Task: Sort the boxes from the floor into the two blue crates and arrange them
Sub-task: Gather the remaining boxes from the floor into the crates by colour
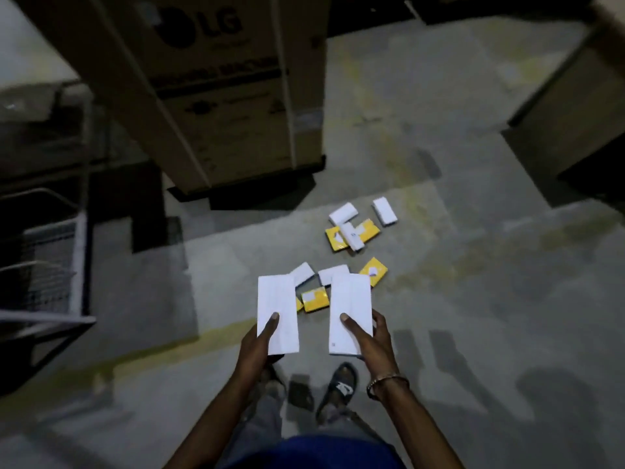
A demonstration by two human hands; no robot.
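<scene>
Holding one long white box each, the hands are raised over the floor [473, 299]: the left hand [260, 346] grips the left white box [277, 309], thumb on top, and the right hand [367, 336] grips the right white box [350, 309] likewise. Farther off, white boxes [384, 210] and yellow boxes [373, 271] lie scattered on the floor. A large LG carton [216, 89] stands far left.

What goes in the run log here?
left hand: holds white box | right hand: holds second white box | crates: unseen
</scene>
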